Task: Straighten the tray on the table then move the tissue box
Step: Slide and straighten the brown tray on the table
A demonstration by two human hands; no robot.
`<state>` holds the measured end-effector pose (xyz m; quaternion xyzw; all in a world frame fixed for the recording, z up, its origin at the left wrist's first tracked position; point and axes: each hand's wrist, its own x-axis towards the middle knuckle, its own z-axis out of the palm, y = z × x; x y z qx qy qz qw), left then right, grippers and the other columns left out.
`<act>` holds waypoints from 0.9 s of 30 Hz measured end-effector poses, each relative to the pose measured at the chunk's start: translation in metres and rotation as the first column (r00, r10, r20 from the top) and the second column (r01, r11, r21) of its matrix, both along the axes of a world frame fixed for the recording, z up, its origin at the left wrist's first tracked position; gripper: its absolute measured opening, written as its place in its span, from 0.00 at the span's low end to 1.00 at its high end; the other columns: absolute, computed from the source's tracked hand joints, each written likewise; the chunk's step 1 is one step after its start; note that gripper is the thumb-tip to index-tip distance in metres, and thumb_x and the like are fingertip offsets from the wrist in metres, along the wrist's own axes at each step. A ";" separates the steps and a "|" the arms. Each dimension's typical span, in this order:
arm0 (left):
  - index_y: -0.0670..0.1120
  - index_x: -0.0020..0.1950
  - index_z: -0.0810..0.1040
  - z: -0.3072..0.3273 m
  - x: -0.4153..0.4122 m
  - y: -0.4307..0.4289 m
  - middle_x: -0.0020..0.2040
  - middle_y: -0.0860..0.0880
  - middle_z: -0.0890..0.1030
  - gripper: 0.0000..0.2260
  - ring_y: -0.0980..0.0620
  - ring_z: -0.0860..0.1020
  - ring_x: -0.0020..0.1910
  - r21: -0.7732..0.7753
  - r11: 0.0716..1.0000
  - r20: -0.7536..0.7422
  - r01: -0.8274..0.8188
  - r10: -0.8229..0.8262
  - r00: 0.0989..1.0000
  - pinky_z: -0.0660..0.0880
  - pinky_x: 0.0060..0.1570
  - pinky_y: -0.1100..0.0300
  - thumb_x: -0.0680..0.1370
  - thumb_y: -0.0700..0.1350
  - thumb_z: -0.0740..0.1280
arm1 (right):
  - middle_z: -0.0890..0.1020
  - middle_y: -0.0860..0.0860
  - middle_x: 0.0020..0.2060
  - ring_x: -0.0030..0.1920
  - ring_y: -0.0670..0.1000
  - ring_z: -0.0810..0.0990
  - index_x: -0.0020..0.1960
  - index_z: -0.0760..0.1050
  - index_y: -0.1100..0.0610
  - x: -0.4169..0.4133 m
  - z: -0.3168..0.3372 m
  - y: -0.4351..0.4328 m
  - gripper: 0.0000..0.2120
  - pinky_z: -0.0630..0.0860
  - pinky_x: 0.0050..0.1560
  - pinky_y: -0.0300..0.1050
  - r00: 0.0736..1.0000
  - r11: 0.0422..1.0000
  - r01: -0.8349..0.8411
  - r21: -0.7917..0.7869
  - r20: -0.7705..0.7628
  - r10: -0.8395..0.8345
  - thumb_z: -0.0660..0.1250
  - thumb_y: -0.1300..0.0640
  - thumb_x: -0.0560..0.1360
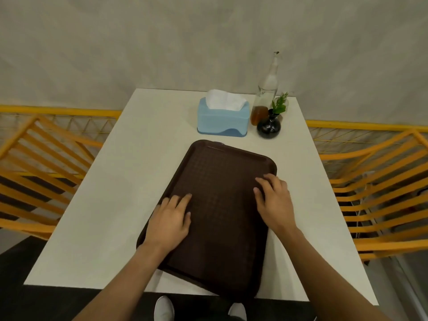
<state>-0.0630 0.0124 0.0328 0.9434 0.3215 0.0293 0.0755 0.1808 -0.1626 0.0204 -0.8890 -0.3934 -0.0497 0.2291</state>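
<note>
A dark brown tray (222, 163) lies askew on the white table (111, 205), turned clockwise, with its near right corner hanging over the table's front edge. My left hand (170, 222) rests flat on the tray's left side, fingers spread. On the tray's right side lies my right hand (274, 202), also flat with fingers apart. A light blue tissue box (223, 120) with white tissue sticking out stands beyond the tray near the table's far edge, apart from both hands.
Right of the tissue box stand a clear glass bottle (269, 82), a small jar of amber liquid (259, 114) and a black round vase (268, 127) with a green sprig. Orange slatted chairs (41, 163) flank the table on both sides. A wall is behind.
</note>
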 end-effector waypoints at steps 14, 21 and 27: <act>0.43 0.76 0.70 -0.036 -0.020 0.070 0.76 0.43 0.70 0.24 0.40 0.71 0.71 0.012 0.992 0.126 0.126 -0.127 0.984 0.68 0.71 0.44 0.79 0.40 0.64 | 0.81 0.55 0.61 0.59 0.59 0.80 0.78 0.63 0.55 -0.063 -0.014 -0.005 0.22 0.74 0.59 0.60 0.886 0.889 0.409 -0.206 -0.141 -0.441 0.55 0.54 0.85; 0.41 0.81 0.60 -0.039 -0.037 0.088 0.80 0.44 0.61 0.25 0.44 0.57 0.80 -0.094 0.995 0.160 0.029 -0.013 0.987 0.55 0.78 0.46 0.82 0.40 0.56 | 0.80 0.59 0.61 0.59 0.62 0.78 0.78 0.64 0.58 -0.076 -0.014 0.022 0.22 0.73 0.58 0.61 0.902 0.902 0.388 -0.190 -0.122 -0.414 0.54 0.56 0.85; 0.42 0.82 0.57 -0.042 -0.063 0.114 0.81 0.44 0.60 0.26 0.45 0.54 0.81 -0.103 0.994 0.137 -0.020 0.034 0.990 0.50 0.79 0.47 0.83 0.43 0.54 | 0.80 0.59 0.61 0.59 0.62 0.77 0.78 0.64 0.58 -0.092 -0.012 0.058 0.22 0.73 0.57 0.60 0.919 0.910 0.355 -0.216 -0.100 -0.382 0.54 0.55 0.85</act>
